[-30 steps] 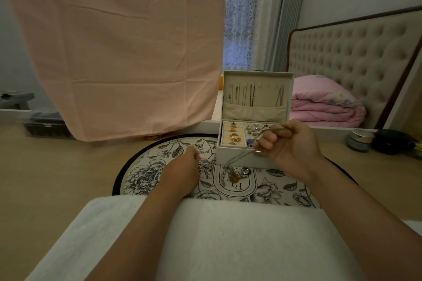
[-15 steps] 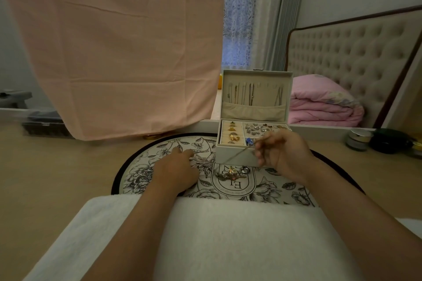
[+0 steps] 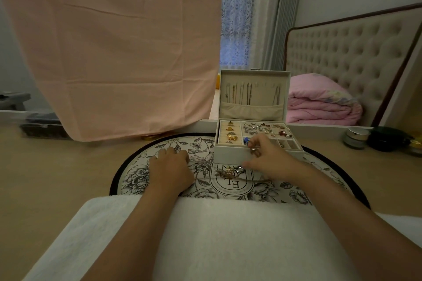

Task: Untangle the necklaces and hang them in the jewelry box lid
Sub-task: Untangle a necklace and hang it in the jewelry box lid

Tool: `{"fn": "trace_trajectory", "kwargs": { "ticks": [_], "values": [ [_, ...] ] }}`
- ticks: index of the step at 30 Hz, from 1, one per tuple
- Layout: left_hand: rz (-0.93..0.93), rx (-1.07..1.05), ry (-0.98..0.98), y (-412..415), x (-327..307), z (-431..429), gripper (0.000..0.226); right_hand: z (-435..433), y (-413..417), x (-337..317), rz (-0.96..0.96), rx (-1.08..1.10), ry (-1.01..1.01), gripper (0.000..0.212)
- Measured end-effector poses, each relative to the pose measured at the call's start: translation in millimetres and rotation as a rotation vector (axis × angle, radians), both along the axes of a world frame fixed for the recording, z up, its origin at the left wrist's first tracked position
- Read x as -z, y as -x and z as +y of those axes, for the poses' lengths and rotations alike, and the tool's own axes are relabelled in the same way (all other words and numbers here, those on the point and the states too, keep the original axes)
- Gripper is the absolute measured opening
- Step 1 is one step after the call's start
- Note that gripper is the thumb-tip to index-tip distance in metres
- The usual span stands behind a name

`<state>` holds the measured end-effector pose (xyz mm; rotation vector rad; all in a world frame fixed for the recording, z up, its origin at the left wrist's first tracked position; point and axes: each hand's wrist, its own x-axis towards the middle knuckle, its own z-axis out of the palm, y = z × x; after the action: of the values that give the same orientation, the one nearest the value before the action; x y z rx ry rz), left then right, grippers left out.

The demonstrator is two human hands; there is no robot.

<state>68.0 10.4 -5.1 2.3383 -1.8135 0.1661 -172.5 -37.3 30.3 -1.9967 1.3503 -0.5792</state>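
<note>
One floral mat under jewelry box

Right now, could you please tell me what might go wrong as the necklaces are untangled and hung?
1. The tangled cluster lies loose on the mat. Pulling a chain with the right hand while the left hand only rests beside it could tighten the knot or drag it.
2. Several necklaces already hang in the lid, so a new chain might snag them.

The table carries a round floral mat centrally. A white towel covers its near edge; jars stand far right.
</note>
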Motion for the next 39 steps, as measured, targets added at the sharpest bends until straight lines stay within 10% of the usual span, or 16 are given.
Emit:
{"fn": "trace_trajectory", "kwargs": {
  "ticks": [7,12,25,34,39],
  "values": [
    [0.256,0.405,0.189,21,2,2,0.029,12,-7,-8,0.655,-0.032,0.152,0.039],
    [0.294,0.587,0.127,33,6,0,0.035,20,-10,-16,0.790,0.035,0.293,0.035],
    [0.272,0.512,-0.035,24,2,-1,0.015,10,2,-5,0.647,-0.142,0.212,0.007],
    [0.148,0.449,-0.191,16,-5,5,0.023,7,10,1,-0.126,-0.131,-0.096,0.014],
    [0.181,0.424,-0.261,16,-12,8,0.017,4,12,3,-0.165,-0.064,-0.116,0.027]
  ]
}}
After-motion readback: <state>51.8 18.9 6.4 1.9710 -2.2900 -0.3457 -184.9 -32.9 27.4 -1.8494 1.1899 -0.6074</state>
